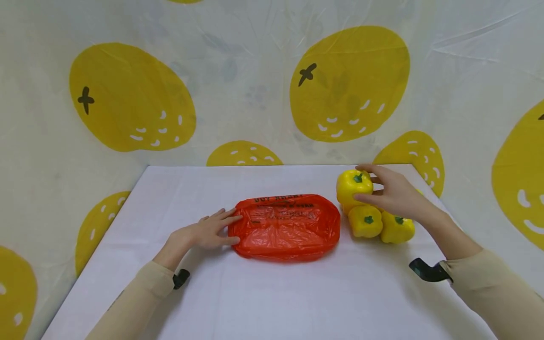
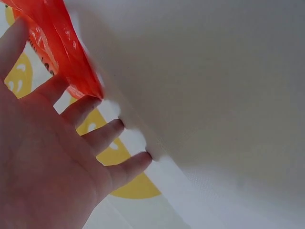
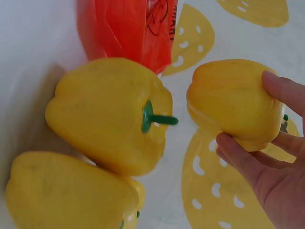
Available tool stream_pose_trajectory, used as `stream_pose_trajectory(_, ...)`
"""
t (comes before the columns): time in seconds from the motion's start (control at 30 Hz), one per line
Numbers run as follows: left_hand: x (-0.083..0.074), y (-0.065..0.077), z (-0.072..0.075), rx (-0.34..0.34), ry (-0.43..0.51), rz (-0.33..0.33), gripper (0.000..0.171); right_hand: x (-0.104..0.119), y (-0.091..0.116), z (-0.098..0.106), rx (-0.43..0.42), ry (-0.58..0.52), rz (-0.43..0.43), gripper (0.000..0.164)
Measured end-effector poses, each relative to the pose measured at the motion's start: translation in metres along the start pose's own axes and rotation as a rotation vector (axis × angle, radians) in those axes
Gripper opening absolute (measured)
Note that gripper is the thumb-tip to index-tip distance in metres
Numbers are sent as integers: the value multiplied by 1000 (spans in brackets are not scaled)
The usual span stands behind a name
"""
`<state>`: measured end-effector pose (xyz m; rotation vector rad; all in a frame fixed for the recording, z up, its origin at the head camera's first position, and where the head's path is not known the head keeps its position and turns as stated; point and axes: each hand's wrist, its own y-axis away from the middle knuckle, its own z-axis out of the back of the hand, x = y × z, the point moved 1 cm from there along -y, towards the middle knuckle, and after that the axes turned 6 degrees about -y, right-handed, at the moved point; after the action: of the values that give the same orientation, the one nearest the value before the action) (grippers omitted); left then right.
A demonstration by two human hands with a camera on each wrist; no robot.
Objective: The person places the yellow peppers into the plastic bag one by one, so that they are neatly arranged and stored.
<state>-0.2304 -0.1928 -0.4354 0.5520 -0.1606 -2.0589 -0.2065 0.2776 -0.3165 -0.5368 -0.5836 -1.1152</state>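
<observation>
A red plastic bag [image 1: 284, 236] with dark printing lies on the white table. Against its left end rests my left hand [image 1: 208, 230], fingers spread and fairly straight. In the left wrist view, the thumb and nearer fingers of that hand [image 2: 52, 143] are at the bag [image 2: 62, 47], while others touch the tabletop. With thumb and fingers, my right hand [image 1: 397, 191] grips a yellow bell pepper [image 1: 350, 186] with a green stem, right of the bag. The right wrist view shows this pepper [image 3: 231, 102] held above the table, apart from two lying peppers.
Below the held pepper, a yellow pepper [image 1: 365, 222] and another [image 1: 398, 229] sit side by side on the table. More yellow shows behind them, partly hidden by the right hand. A fruit-patterned cloth [image 1: 246, 94] hangs behind the table's back edge.
</observation>
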Motion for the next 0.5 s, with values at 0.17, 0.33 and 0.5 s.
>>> stream_pose_trajectory(0.17, -3, 1, 0, 4, 20, 19, 86, 5, -8, -12, -5, -14, -5, 74)
stream_pose_trajectory(0.33, -4, 1, -1, 7, 34, 21, 92, 6, -15, -25, 8, -12, -45, 74)
stream_pose_trajectory(0.5, -5, 0, 0, 14, 15, 28, 92, 9, -20, -37, 41, -16, -70, 72)
